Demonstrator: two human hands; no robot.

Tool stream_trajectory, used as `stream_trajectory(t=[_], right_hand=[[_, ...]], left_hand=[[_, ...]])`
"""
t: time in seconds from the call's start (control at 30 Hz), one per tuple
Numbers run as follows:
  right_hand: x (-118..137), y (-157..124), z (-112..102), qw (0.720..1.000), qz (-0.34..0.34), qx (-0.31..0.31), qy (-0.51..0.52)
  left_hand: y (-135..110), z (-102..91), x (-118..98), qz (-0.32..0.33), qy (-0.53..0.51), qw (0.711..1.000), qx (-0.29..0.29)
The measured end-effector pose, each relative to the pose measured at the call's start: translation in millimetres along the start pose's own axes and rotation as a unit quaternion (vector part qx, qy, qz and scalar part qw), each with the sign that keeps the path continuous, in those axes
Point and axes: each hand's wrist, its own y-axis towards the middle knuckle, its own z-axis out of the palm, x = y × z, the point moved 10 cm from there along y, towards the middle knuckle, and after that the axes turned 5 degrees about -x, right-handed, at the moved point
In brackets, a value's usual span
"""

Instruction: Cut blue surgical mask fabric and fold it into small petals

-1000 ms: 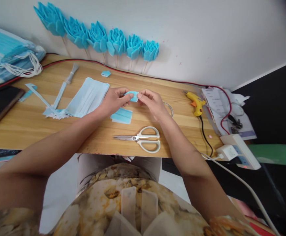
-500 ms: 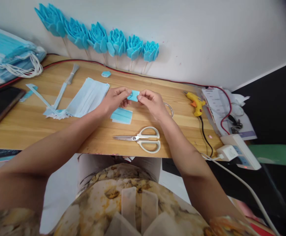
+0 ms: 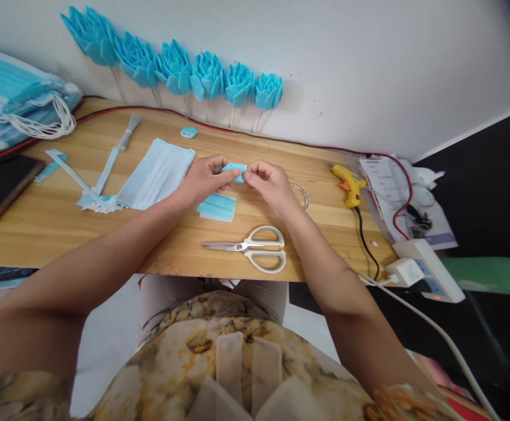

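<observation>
My left hand (image 3: 204, 177) and my right hand (image 3: 269, 182) meet over the middle of the wooden table (image 3: 53, 222). Both pinch one small folded blue piece of mask cloth (image 3: 235, 171) between thumb and fingers, just above the tabletop. Under the hands lies a blue cut rectangle of mask cloth (image 3: 217, 207). White-handled scissors (image 3: 250, 248) lie shut near the front edge, in front of my right wrist.
A pile of flattened mask sheets (image 3: 154, 173) and cut strips (image 3: 73, 178) lies to the left. Blue folded flowers (image 3: 173, 64) lean on the wall. A yellow glue gun (image 3: 347, 183), power strip (image 3: 428, 270) and cables sit at the right. Packed masks (image 3: 13, 99) are far left.
The small blue piece has been folded smaller between my fingertips, and my right hand's fingers have closed in toward the left hand. Nothing else on the table moved.
</observation>
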Motion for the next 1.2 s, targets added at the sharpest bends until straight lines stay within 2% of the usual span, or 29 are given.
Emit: stream_trajectory(t=[0.3, 0.83, 1.07, 1.2], right_hand=[[-3.9, 1.8, -4.5, 0.999, 0.020, -0.015, 0.028], [-2.8, 2.0, -2.6, 1.000, -0.007, -0.009, 0.007], [2.6, 1.3, -9.1, 0.999, -0.010, -0.041, 0.002], [3.2, -0.1, -3.1, 1.000, -0.010, -0.019, -0.012]], left_hand=[[-1.0, -1.5, -2.9, -0.013, 0.009, 1.000, -0.010], [-0.2, -2.3, -0.3, -0.017, 0.011, 1.000, -0.014], [2.1, -7.3, -0.4, -0.011, -0.008, 0.999, -0.039], [1.8, -7.6, -1.7, -0.006, -0.011, 0.999, -0.041]])
